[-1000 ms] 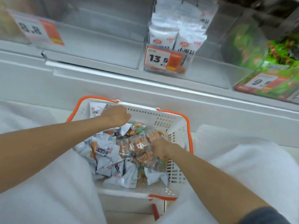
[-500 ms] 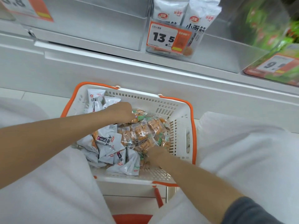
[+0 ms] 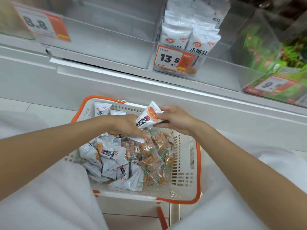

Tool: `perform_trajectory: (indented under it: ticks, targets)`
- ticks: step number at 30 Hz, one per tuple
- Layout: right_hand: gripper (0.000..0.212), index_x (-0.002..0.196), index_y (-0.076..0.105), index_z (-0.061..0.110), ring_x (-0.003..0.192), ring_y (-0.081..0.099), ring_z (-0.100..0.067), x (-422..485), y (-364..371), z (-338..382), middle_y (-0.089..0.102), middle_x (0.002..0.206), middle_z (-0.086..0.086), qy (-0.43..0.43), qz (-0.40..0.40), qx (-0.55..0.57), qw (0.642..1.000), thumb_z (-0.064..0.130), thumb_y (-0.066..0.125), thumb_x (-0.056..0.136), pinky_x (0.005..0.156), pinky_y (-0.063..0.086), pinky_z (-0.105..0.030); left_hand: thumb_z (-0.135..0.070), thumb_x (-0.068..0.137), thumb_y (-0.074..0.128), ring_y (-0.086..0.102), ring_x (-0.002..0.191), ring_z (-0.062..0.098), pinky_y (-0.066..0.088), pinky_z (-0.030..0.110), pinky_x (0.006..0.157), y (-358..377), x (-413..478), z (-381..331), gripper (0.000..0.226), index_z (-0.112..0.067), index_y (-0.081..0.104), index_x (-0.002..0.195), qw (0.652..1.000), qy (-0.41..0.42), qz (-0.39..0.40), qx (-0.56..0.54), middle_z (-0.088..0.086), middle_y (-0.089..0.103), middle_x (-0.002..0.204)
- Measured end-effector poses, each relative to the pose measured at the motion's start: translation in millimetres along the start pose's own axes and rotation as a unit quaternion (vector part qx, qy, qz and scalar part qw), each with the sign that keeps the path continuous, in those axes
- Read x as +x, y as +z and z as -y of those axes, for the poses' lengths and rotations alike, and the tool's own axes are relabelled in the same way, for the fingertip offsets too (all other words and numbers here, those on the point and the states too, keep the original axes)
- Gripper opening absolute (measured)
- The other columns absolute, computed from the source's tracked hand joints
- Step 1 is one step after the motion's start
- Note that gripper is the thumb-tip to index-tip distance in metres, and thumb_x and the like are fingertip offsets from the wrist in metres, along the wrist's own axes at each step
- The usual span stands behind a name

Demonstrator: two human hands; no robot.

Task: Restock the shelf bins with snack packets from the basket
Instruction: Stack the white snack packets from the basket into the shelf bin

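Right hand [image 3: 176,120] pinched a white packet [image 3: 148,117] over the basket [image 3: 182,163]; left hand [image 3: 127,127], grip unclear. A slack pinch could have dropped it short of the bin [image 3: 200,63].

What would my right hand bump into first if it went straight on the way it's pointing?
Your right hand, pinching a white packet, points left above the basket. The packet would meet your left hand first; they look touching or nearly so, though depth is unclear.
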State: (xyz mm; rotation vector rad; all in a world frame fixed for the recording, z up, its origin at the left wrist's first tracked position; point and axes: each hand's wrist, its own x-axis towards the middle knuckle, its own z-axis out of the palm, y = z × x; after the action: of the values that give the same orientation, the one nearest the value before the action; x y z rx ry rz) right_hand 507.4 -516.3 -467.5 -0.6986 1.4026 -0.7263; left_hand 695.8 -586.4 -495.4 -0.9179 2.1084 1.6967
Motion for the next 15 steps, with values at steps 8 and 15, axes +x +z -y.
perform_trajectory:
  ticks: [8,15]
  targets:
    - [0.034,0.124,0.061,0.007,0.103,0.068,-0.026,0.6,-29.8,1.6,0.069,0.116,-0.015,-0.007,0.052,-0.027,0.998,-0.003,0.059,0.092,0.082,0.059,-0.029,-0.052,0.063,0.083,0.061,0.062,0.003,0.045,0.013,0.058,-14.1,-2.1,-1.0,0.054,-0.025,0.056,0.100,0.974,0.041,-0.083,0.208,-0.009,0.067,0.079]
    - [0.036,0.119,0.060,0.003,0.103,0.068,-0.026,1.5,-51.1,-6.1,0.068,0.116,-0.019,0.021,-0.001,0.002,1.000,-0.013,0.059,0.086,0.086,0.058,-0.033,-0.038,0.048,0.088,0.073,0.085,0.018,0.058,0.029,0.074,-38.4,-9.4,2.6,0.065,-0.010,0.069,0.104,0.975,0.010,-0.190,-0.111,0.006,0.076,0.092]
